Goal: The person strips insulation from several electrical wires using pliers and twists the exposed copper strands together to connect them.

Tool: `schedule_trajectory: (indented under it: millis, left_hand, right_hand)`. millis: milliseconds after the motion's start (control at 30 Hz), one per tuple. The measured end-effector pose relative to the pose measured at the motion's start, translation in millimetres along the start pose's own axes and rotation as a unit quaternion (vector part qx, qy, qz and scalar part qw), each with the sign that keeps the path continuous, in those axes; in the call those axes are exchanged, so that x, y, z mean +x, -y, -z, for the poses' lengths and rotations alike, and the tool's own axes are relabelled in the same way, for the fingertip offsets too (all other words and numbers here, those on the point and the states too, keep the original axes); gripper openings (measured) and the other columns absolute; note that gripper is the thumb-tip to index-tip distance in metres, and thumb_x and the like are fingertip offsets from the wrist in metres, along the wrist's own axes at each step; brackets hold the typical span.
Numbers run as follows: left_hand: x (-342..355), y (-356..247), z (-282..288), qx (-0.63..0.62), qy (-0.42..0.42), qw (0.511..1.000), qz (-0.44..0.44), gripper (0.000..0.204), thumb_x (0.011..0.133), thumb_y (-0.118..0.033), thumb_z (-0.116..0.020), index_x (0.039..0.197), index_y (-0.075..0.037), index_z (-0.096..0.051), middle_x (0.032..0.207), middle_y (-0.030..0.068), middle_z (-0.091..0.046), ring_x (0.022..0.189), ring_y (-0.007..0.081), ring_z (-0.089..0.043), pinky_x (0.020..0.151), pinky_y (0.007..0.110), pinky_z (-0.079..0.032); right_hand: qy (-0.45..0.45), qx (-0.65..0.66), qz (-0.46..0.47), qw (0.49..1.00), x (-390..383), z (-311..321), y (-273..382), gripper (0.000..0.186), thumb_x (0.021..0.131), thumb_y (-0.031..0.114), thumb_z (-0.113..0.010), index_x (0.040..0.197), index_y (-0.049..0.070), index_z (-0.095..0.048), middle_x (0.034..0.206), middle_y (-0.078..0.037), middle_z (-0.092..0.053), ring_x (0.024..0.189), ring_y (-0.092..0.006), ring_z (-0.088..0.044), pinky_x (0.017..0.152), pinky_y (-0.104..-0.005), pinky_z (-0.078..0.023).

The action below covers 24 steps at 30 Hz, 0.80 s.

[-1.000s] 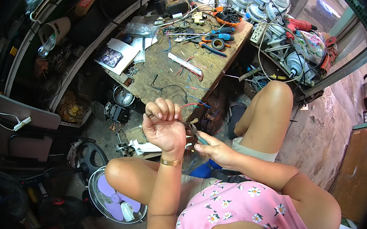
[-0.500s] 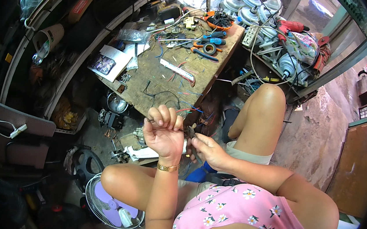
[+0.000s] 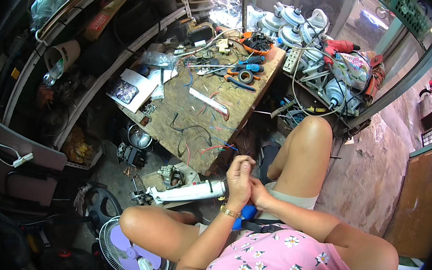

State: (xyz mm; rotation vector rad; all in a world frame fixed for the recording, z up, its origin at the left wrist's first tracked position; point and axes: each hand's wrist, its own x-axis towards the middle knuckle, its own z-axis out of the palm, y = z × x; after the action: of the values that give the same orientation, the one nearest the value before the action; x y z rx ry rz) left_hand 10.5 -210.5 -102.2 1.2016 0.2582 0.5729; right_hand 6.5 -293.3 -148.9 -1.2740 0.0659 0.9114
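Observation:
My left hand [image 3: 238, 180] is closed over my right hand [image 3: 258, 196] between my knees; what the fingers hold is hidden. Just left of them a long white metal part [image 3: 182, 193] rests low, with a cast metal piece [image 3: 170, 175] on a board behind it. Beyond my hands stands a wooden workbench [image 3: 164, 135] carrying loose wires, a white strip [image 3: 207, 100], pliers [image 3: 237, 82], blue-handled screwdrivers [image 3: 254, 68], black tape [image 3: 246, 77] and an orange bowl [image 3: 258, 48] of small black parts.
A purple-bladed fan [image 3: 131, 252] lies by my left knee. Shelving [image 3: 77, 96] lines the left. A heap of white housings [image 3: 291, 21], a red power tool [image 3: 340, 46] and a power strip [image 3: 292, 61] sit right of the bench. A brown panel [image 3: 420, 198] is at the far right.
My left hand has moved down and right from its raised, palm-up position onto my right hand, which moved lower. The pliers earlier in my right hand are hidden now. The view shifted slightly.

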Motion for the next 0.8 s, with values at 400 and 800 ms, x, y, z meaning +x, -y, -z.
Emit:
schedule_trajectory:
  millis: [400, 800]
  left_hand:
    - [73.6, -98.5, 94.6, -0.133, -0.031, 0.981, 0.141, 0.012, 0.093, -0.016, -0.044, 0.101, -0.007, -0.047, 0.067, -0.0035, -0.034, 0.052, 0.0050, -0.029, 0.045, 0.019, -0.027]
    - [101.9, -100.2, 104.1, 0.140, 0.025, 0.989, 0.049, 0.012, 0.093, -0.012, -0.050, 0.098, -0.002, -0.055, 0.069, -0.0080, -0.043, 0.059, 0.0012, -0.035, 0.050, 0.018, -0.029]
  right_hand:
    - [0.190, -0.260, -0.102, 0.941, 49.6, 22.2, 35.8, 0.034, 0.086, 0.014, -0.055, 0.117, 0.008, -0.044, 0.092, -0.007, -0.058, 0.066, -0.0136, -0.058, 0.060, -0.0327, -0.050]
    - [0.099, -0.398, 0.472, 0.781, 119.3, -59.7, 185.4, 0.029, 0.080, 0.014, -0.064, 0.105, 0.001, -0.061, 0.097, -0.013, -0.063, 0.091, -0.0243, -0.059, 0.081, -0.0326, -0.044]
